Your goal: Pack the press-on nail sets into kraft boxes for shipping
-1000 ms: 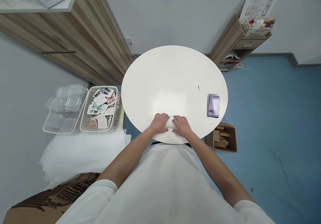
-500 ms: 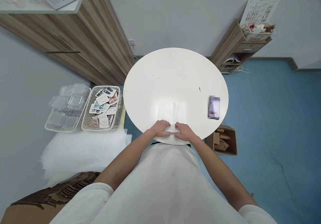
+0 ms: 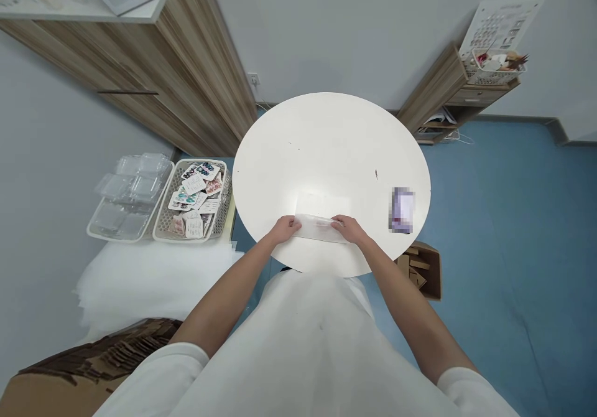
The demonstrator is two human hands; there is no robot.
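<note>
A thin, translucent white packing sheet (image 3: pixel 319 229), apparently folded into a flat strip, lies at the near edge of the table. My left hand (image 3: pixel 285 228) pinches its left end, thumb against fingers. At the right end, my right hand (image 3: pixel 349 228) grips it the same way. Faint pinkish marks show through the strip close to my right fingers; whether something is wrapped inside, I cannot tell. To the right on the tabletop rests a purple, blurred-out phone-sized object (image 3: pixel 402 210), apart from both hands.
The round white table (image 3: pixel 326 131) stands before me. At left are a basket of carded press-on nails (image 3: pixel 193 196), clear plastic boxes (image 3: pixel 135 187) and a stack of white sheets (image 3: pixel 153 280). A cardboard box (image 3: pixel 431 274) sits on the floor at right.
My hands have moved apart, and the small white bundle between them now appears as a wider, flatter strip. The view has shifted slightly.
</note>
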